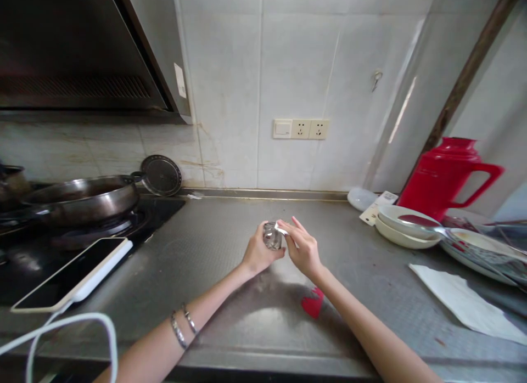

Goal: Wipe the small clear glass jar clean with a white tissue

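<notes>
My left hand (pixel 258 252) is wrapped round a small clear glass jar (pixel 272 236) held just above the steel counter (pixel 230 273) at the middle. My right hand (pixel 303 248) pinches a small white strip, perhaps a seal or tab (pixel 281 229), at the jar's top, with the other fingers stretched out. Two bracelets (pixel 183 325) sit on my left forearm. A small red object (pixel 313 304) lies on the counter under my right forearm.
A pan (pixel 84 196) sits on the stove at left, a round lid (pixel 161 175) leaning behind it. A phone (pixel 74 273) with white cable (pixel 82 325) lies at front left. At right stand a red thermos jug (pixel 447 174), stacked plates (pixel 405 226) and white paper (pixel 461 300).
</notes>
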`<state>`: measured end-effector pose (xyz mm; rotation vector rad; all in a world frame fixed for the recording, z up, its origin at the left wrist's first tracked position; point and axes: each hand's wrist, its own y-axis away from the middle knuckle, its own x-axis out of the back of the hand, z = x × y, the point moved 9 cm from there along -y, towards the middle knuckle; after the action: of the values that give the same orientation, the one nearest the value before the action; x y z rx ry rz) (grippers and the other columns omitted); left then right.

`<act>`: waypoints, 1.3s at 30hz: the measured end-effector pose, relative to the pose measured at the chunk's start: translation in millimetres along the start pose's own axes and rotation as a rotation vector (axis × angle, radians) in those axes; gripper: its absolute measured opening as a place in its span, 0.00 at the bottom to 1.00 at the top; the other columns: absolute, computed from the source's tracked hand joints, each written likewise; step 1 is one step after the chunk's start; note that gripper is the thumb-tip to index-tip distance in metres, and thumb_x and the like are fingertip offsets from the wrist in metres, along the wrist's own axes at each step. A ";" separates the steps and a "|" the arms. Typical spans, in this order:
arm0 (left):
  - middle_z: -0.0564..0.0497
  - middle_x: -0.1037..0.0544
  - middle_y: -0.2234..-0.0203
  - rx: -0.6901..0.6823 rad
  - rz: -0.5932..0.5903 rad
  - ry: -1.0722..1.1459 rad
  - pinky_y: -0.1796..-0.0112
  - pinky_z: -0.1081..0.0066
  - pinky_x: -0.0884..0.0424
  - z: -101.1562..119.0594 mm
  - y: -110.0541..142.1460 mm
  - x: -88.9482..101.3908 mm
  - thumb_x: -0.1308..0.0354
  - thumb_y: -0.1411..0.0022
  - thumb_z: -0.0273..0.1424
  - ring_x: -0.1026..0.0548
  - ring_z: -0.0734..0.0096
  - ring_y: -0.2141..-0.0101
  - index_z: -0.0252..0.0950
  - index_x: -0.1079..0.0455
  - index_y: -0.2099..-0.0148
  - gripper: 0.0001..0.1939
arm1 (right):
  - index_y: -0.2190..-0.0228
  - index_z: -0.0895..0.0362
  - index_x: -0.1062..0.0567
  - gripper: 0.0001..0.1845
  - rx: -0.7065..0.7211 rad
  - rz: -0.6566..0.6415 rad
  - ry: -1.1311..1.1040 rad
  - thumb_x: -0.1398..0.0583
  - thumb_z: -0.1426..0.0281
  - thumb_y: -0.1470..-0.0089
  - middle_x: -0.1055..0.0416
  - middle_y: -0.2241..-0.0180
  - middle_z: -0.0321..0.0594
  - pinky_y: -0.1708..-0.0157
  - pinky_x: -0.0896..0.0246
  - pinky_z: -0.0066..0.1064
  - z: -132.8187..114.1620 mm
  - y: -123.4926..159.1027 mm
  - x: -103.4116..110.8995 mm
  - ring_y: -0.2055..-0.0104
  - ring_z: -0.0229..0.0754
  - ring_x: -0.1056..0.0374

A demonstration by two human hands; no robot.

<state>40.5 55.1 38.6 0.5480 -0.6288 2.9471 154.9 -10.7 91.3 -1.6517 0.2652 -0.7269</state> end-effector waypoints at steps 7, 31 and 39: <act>0.49 0.21 0.62 0.006 0.031 -0.001 0.63 0.69 0.29 -0.3 -1.4 4.2 0.33 0.57 0.31 0.23 0.65 0.64 0.37 0.41 0.47 0.34 | 0.47 0.53 0.32 0.25 0.076 -0.051 -0.024 0.50 0.82 0.43 0.24 0.54 0.46 0.45 0.36 0.50 -12.2 1.8 -4.5 0.50 0.44 0.28; 0.50 0.21 0.63 0.017 -0.010 0.053 0.65 0.70 0.29 -1.1 -2.2 1.6 0.31 0.57 0.35 0.23 0.65 0.65 0.37 0.39 0.50 0.32 | 0.46 0.53 0.31 0.25 0.084 -0.064 -0.086 0.49 0.82 0.43 0.25 0.54 0.45 0.43 0.38 0.50 -13.6 3.2 -4.8 0.48 0.45 0.30; 0.47 0.22 0.59 -0.028 -0.063 0.065 0.60 0.68 0.29 5.0 4.0 -8.2 0.29 0.60 0.37 0.23 0.64 0.61 0.37 0.39 0.47 0.38 | 0.58 0.50 0.22 0.14 -0.317 0.048 -0.107 0.45 0.74 0.41 0.21 0.62 0.37 0.51 0.30 0.45 22.7 4.6 2.4 0.49 0.52 0.31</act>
<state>49.2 49.4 38.3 0.4586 -0.6327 2.8801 171.1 5.3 86.5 -1.9710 0.3565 -0.5790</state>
